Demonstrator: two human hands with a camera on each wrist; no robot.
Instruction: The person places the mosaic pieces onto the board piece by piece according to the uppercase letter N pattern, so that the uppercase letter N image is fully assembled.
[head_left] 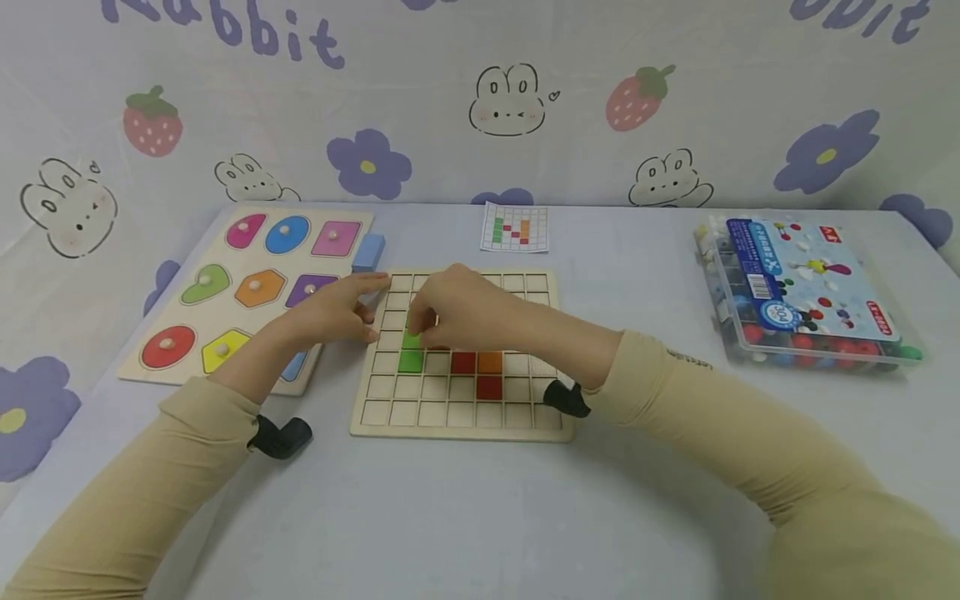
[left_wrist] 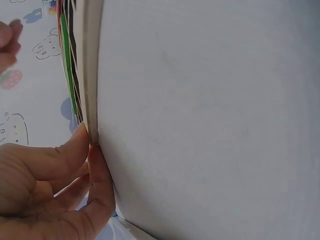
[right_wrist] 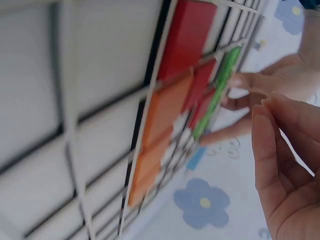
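Note:
A wooden grid board (head_left: 457, 423) lies on the table, holding green tiles (head_left: 411, 361), red tiles (head_left: 490, 388) and orange tiles (head_left: 490, 362). At its upper left edge my left hand (head_left: 330, 312) rests with fingers spread, the thumb and a fingertip touching the rim (left_wrist: 90, 100). Over the green column hovers my right hand (head_left: 468, 308), covering part of the grid. Its thumb and forefinger tips meet in the right wrist view, and no tile shows between these fingertips (right_wrist: 262, 125). Beyond the board lies a small card (head_left: 514, 228) printed with a coloured grid pattern.
Left of the grid is a knobbed shape puzzle (head_left: 258, 287), partly under my left forearm. A light blue block (head_left: 368, 252) sits between the two boards. To the right stands a clear plastic box (head_left: 813, 292) of coloured beads. A printed cloth (head_left: 420, 100) hangs behind.

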